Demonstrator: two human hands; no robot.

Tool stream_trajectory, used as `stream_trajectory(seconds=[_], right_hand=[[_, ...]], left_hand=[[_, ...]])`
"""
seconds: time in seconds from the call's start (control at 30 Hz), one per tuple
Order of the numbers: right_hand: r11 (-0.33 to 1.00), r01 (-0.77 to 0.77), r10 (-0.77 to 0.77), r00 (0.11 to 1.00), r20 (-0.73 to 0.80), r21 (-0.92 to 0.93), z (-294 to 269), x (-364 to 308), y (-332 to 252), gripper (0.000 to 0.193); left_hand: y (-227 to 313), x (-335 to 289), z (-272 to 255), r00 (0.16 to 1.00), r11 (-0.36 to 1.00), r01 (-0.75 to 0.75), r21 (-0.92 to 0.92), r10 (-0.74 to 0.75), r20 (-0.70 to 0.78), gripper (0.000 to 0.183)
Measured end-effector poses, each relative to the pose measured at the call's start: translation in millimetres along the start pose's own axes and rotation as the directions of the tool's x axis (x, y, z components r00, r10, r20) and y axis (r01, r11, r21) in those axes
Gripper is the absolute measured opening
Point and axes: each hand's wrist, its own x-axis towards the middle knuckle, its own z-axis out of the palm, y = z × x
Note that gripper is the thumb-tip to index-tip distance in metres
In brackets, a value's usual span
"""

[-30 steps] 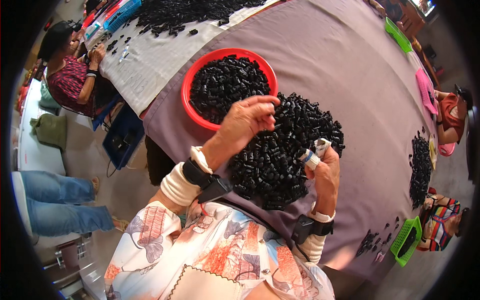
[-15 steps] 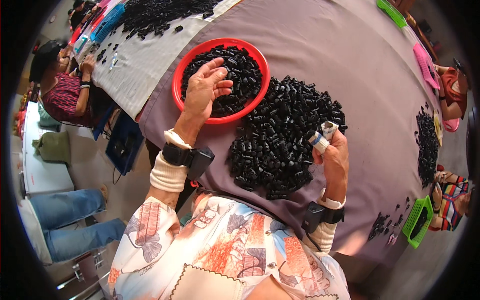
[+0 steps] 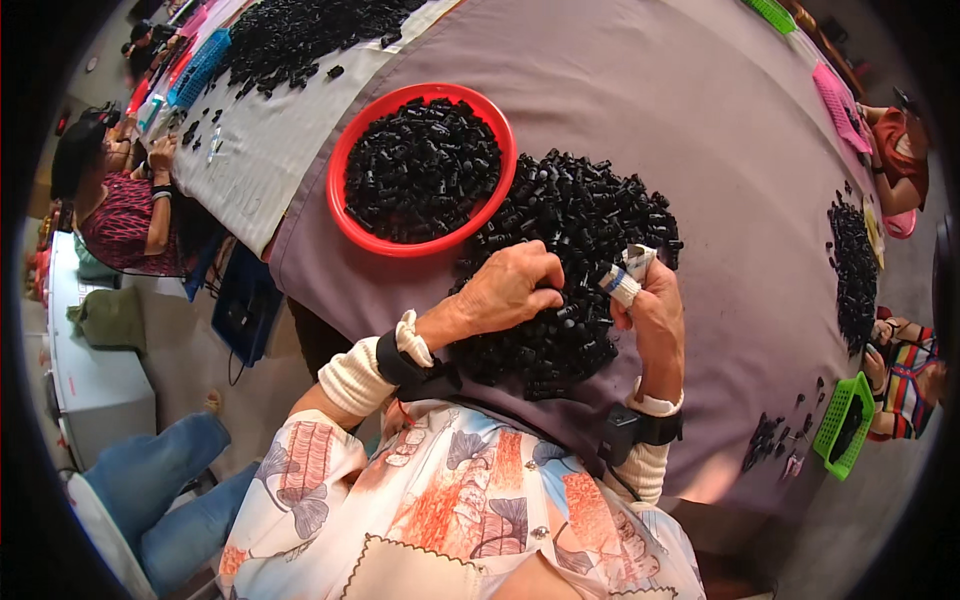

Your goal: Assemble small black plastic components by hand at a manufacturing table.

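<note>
A heap of small black plastic parts (image 3: 590,215) lies on the cloth in front of me. My left hand (image 3: 505,288) is over the heap's near left side, its fingers curled into a pinch; whatever is between the fingertips is hidden against the black parts. At the heap's right edge my right hand (image 3: 655,308) is closed, with white wrapping (image 3: 622,286) around its fingertips. I cannot make out what those fingers hold. Beyond my left hand, a round red basin (image 3: 340,205) holds many similar black parts.
A mauve cloth (image 3: 740,250) covers the table. More black parts are heaped on a white cloth (image 3: 235,160) at far left and along the right side (image 3: 852,275). A green basket (image 3: 835,450) is at right. Other people sit at both sides.
My left hand has moved from above the red basin down and right to the heap, and its spread fingers have closed. My right hand stays in nearly the same place.
</note>
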Motion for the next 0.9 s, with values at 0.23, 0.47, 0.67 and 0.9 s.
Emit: stream_trajectory(seconds=[0.23,0.47,0.67,0.9], right_hand=[[0.999,0.033,-0.033,0.999,0.023,0.009,8.8,-3.2,-14.1,0.012],[0.995,0.089,-0.091,0.995,0.041,0.048,19.0,2.3,-25.6,0.011],[0.992,0.085,-0.090,0.995,0.046,0.093,16.1,7.6,-18.6,0.010],[1.000,0.006,-0.004,0.994,0.109,-0.018,11.7,4.4,-19.8,0.027]], left_hand=[[10.5,8.5,-14.8,0.896,0.400,0.307,-0.864,-0.428,0.120,0.014],[24.2,11.7,-7.6,0.905,-0.035,0.288,-0.957,-0.316,0.284,0.018],[23.5,12.8,-5.5,0.905,-0.167,0.249,-0.954,-0.311,0.291,0.020],[23.5,16.9,-8.0,0.909,-0.242,0.206,-0.948,-0.311,0.277,0.023]])
